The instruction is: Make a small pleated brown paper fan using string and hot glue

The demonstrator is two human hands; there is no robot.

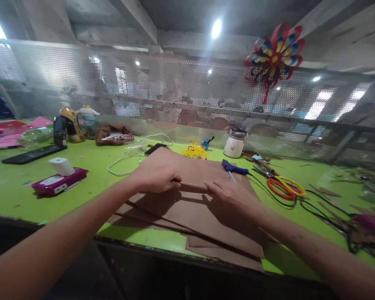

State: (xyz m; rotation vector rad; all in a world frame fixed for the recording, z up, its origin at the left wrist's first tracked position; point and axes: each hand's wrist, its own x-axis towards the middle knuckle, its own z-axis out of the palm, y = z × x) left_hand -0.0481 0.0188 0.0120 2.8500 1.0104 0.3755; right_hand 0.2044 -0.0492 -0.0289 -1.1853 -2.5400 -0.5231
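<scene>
Sheets of brown kraft paper (181, 212) lie in a loose stack at the table's front edge. Across their middle runs a narrow rolled or folded strip of brown paper (192, 187), gripped at both ends. My left hand (159, 178) is closed round its left end, and my right hand (223, 192) pinches its right end between thumb and fingers. Whether the strip is joined to the sheet below, I cannot tell. A blue glue gun (236, 168) rests on the paper's far right corner, beyond my right hand.
Scissors with red and yellow handles (283, 187) lie on the green table (112, 189), beside black cords. A purple power strip (61, 182) with a white plug stands left. Behind are a white jar (235, 143), yellow strands (194, 151), a brown pouch (114, 134) and a mesh screen (175, 96).
</scene>
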